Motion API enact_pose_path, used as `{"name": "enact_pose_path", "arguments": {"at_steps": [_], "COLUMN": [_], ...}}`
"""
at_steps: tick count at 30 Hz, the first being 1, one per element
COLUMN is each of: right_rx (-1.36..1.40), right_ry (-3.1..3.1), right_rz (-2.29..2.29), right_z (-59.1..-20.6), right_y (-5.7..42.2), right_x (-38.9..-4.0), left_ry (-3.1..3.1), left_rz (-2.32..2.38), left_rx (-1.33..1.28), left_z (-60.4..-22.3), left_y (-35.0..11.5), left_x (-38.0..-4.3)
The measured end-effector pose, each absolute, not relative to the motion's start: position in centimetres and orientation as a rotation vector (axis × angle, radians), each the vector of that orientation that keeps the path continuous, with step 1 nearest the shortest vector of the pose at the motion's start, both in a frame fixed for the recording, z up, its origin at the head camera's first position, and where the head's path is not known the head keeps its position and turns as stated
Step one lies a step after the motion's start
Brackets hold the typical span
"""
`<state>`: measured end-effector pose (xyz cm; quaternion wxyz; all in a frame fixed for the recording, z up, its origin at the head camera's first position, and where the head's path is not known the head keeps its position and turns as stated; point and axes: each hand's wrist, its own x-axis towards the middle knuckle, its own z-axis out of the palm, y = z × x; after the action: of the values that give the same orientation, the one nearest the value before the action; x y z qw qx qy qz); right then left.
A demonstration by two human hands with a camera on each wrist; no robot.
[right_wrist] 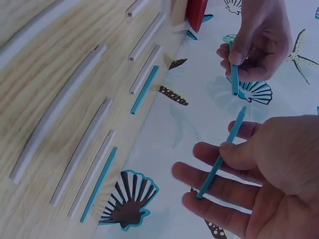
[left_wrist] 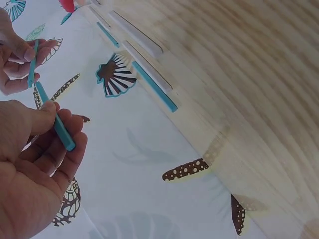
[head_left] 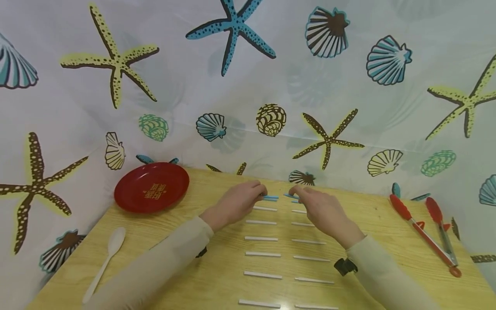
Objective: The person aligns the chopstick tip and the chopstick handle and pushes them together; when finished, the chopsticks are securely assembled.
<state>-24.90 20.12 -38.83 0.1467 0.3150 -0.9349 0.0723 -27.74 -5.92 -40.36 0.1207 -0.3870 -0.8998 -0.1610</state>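
Note:
Near the far edge of the table, my left hand pinches a blue stick between thumb and fingers. My right hand holds a thinner blue stick under its thumb, across spread fingers. In the right wrist view, that thinner stick has a narrowed tip, which points at the squared end of the left hand's stick; a small gap separates them. Two more blue sticks lie by the table edge, a left one and a right one. White sticks run in two columns below the hands.
A red plate with gold characters sits at the back left. A white spoon lies at the left side, and red-tipped tongs at the right. Behind the table hangs a cloth with starfish and shells.

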Motion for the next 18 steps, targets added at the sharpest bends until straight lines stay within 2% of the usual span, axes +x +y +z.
{"name": "enact_pose_path", "arguments": {"at_steps": [18], "right_rx": [0.960], "right_ry": [-2.726], "right_rz": [0.197], "right_z": [-38.57], "right_y": [19.34], "right_x": [-24.51], "left_ry": [-2.566], "left_rz": [-0.595], "left_rx": [-1.179], "left_z": [-40.63], "left_y": [-5.65], "left_x": [-27.92]}}
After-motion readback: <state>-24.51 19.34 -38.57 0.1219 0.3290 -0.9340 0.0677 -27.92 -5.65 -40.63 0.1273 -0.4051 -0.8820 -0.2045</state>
